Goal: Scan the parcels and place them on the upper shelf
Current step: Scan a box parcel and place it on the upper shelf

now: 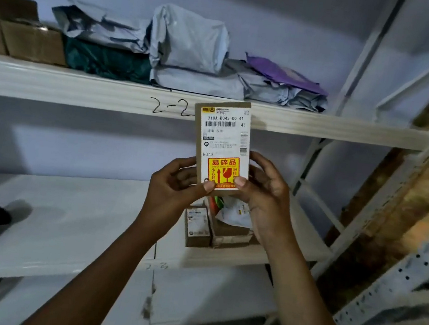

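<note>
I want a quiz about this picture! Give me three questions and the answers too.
1. True or false: the left hand and the right hand both hold the box.
2. What is written on the front edge of the upper shelf? A) 2-2 B) 5-7 C) 9-1
3. Fill the gap: the bag on top at the right end of the upper shelf is ____.
Key: 1 true; 2 A; 3 purple.
</note>
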